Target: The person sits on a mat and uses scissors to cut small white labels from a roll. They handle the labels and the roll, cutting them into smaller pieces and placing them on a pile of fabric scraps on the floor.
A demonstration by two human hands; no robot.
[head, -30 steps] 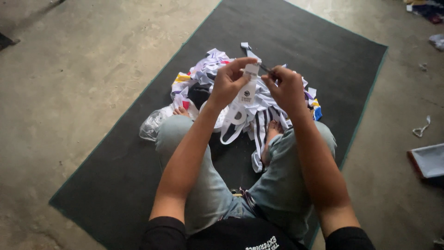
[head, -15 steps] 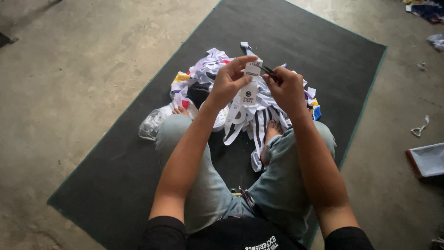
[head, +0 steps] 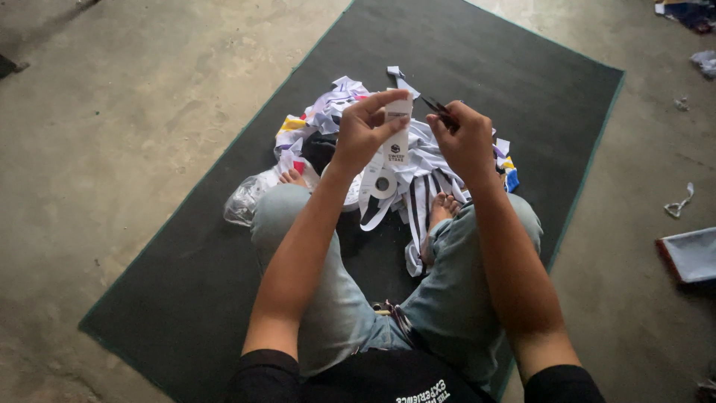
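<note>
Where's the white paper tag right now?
In the head view, centre frame: the white paper tag is pinched in the left hand, raised above the pile of garments, beside the right hand.

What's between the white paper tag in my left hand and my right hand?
In the head view, only a small dark tool, held by the right hand, crosses toward the white paper tag pinched by the left hand.

A dark mat with a green edge (head: pixel 522 67) is spread over a bare concrete floor (head: pixel 134 112). A crumpled clear plastic bag (head: pixel 245 200) is seen at the left of the heap of striped cloth pieces (head: pixel 328 112) lying on the mat. On the concrete at the right, a twisted white scrap (head: pixel 677 203) lies near a flat tray with a red rim (head: pixel 690 255), cut off by the edge
</note>
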